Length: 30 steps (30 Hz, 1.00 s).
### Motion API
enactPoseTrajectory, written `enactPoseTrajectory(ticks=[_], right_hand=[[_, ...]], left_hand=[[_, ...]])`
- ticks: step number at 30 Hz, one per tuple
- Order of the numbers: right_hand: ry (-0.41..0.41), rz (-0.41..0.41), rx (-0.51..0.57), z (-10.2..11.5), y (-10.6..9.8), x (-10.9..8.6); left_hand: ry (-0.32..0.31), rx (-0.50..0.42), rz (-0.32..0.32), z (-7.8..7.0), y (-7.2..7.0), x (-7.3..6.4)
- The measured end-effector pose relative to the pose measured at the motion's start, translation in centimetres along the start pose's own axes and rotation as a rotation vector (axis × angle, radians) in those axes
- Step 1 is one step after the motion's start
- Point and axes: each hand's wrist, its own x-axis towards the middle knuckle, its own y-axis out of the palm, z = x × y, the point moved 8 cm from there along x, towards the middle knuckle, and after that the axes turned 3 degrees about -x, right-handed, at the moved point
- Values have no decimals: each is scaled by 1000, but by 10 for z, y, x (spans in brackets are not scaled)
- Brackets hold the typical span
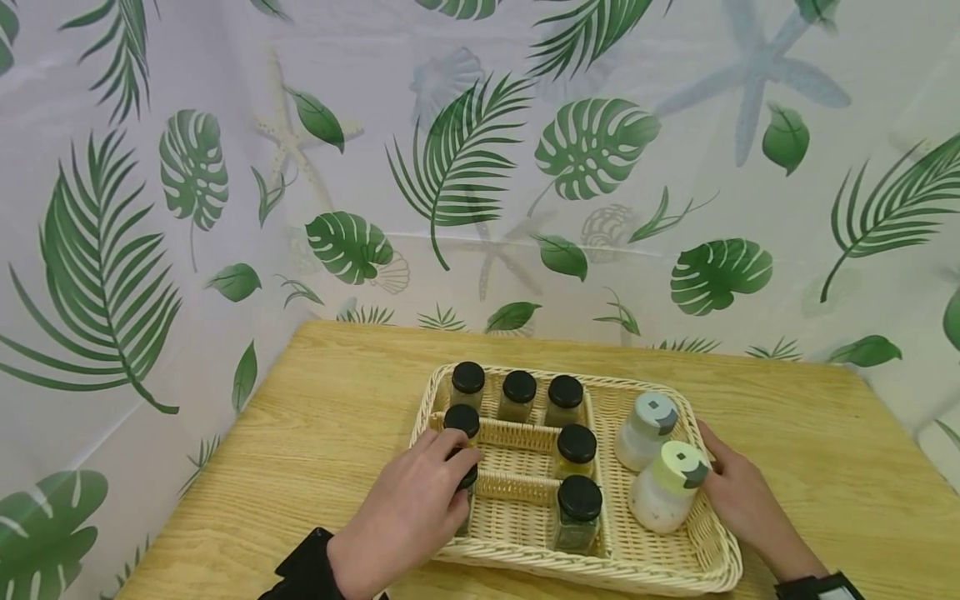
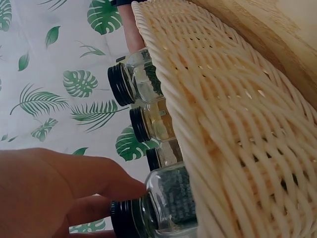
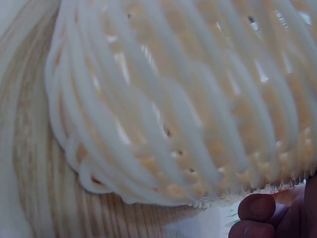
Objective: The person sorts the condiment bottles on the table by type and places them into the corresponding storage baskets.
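Note:
My left hand [image 1: 408,508] grips a small glass jar [image 2: 171,201] by its black lid, at the front left of a wicker basket [image 1: 525,546]. Dark green flakes show through that jar's glass. On the basket's right side, my right hand [image 1: 750,504] holds the rim; its curled fingertips [image 3: 256,207] show at the basket's edge in the right wrist view. Inside the basket's right section stand a shaker with a pale blue lid [image 1: 655,412] and a shaker with a yellow-green lid [image 1: 681,465], both holding white contents.
Other black-lidded jars stand in the divided left part: a back row including a middle jar [image 1: 517,396], a middle-right jar [image 1: 576,450] and a front-right jar [image 1: 578,512]. Woven dividers [image 1: 517,435] separate the rows. Under the basket is a wooden table [image 1: 315,417]; a leaf-print sheet [image 1: 480,167] hangs behind.

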Motion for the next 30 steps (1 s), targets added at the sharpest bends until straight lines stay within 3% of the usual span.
enactPoseTrajectory(ticks=[5,9,13,16,19,22,30], right_hand=[[2,-9,12,0,-1,-1],[-4,-13,14,0,-1,-2],[-5,-18,10,-1,-3,-3],[-6,-16,20,-1,-3,-3],[-11,-9,34,-1,-2,-3],[-12,-13,32,1,-2,-3],[-19,-22,38,4,-1,-1]], left_hand=[[-8,-16,-17,0,-1,0],[-65,-62,-79,6,-8,-2],[-137,-82,-184,23,-16,0],[-233,-96,-217,45,-15,2],[-347,-131,-161,66,-6,1],[-419,-160,-72,80,7,-1],[-441,-191,46,94,30,-5]])
